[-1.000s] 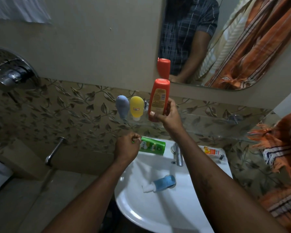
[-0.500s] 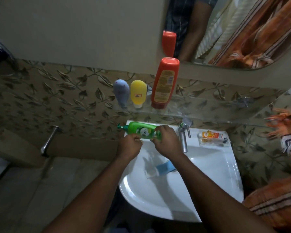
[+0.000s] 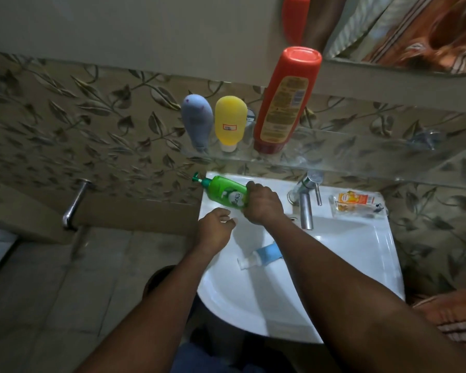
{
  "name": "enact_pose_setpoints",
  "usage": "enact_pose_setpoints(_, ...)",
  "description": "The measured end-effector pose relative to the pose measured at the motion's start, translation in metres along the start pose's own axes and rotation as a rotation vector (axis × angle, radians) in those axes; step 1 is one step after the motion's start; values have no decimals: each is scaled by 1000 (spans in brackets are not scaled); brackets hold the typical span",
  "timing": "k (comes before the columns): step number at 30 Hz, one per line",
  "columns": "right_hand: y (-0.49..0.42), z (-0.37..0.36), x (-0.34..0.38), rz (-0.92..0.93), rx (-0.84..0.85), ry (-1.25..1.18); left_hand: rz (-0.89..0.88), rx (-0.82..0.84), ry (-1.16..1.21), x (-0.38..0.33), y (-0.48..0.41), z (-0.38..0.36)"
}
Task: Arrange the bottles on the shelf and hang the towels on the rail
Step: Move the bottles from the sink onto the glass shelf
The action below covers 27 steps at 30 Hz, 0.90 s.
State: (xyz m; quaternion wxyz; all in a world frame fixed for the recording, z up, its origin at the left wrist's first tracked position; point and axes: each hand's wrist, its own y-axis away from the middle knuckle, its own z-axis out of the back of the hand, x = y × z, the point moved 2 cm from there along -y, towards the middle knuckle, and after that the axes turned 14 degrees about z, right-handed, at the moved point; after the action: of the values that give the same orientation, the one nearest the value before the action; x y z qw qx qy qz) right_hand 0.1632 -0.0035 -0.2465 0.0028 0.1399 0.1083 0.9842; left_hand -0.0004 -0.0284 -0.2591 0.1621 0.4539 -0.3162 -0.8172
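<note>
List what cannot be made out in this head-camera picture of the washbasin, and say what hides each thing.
Head view:
- green pump bottle: its base, wrapped by the right hand.
- blue tube: its far end, under the right forearm.
- striped towel: mostly cut off by the right edge.
- red bottle: label print too blurred to read.
- towel rail: out of frame.

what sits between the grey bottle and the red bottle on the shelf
The yellow bottle, standing cap down, as the head view shows.
</note>
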Motion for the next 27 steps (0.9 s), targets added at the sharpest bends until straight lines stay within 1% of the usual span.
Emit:
enact_pose_setpoints(3,20,-9,1,13,-67,-148,37,29,109,12,-3,-1)
enact_pose_setpoints(5,39,-11,3,25,-118,-282,22,36,127,23,-5,-4)
enact_pose_setpoints(8,71,-3,7,13,-185,-468,-22,47,177,25,14,-4)
enact_pose_setpoints(12,117,16,10,31,-238,-624,-133,48,228,10,61,-1)
enact_pose_setpoints(16,161,32,7,20,-315,-792,-289,-10,101,-7,109,-5)
enact_pose_setpoints(18,180,44,4,12,-367,-853,-373,-14,83,-16,126,-11)
enact_pose_setpoints(22,211,83,-9,-41,-479,-894,-575,-36,39,-55,158,-30)
enact_pose_setpoints(24,218,107,-17,-49,-540,-831,-658,-31,25,-80,172,-40)
enact_pose_setpoints(27,231,147,-29,-59,-685,-650,-787,-25,27,-123,194,-53)
